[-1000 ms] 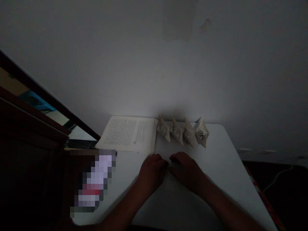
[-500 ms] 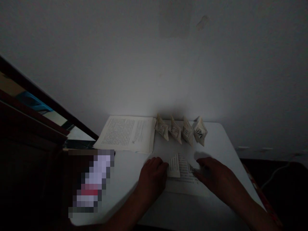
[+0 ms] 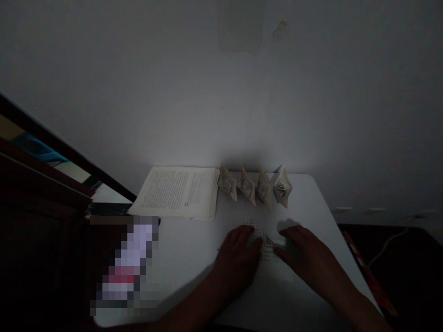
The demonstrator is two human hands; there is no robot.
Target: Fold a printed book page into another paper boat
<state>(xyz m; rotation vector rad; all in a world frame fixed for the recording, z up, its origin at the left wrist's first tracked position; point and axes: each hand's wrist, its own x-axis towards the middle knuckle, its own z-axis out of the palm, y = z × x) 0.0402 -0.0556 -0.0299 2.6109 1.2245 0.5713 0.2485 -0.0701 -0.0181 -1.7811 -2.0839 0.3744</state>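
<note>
A printed paper sheet (image 3: 266,244), partly folded, lies on the white table (image 3: 194,249) between my hands. My left hand (image 3: 240,258) rests palm down on its left part, fingers flat and pressing the fold. My right hand (image 3: 304,256) lies on the sheet's right side, fingers flat on the paper. Behind them, several folded paper boats (image 3: 256,186) stand in a row near the wall. The scene is dim, so the fingertips are hard to make out.
An open book (image 3: 178,191) lies at the table's back left against the wall. A blurred-out patch (image 3: 126,265) covers something at the front left. Dark wooden furniture (image 3: 41,198) stands on the left. The table's right edge drops to a dark floor with a cable (image 3: 384,246).
My hands were together, then my right hand slid right and uncovered the folded sheet. Now my left hand has moved right onto the sheet, covering most of the fold.
</note>
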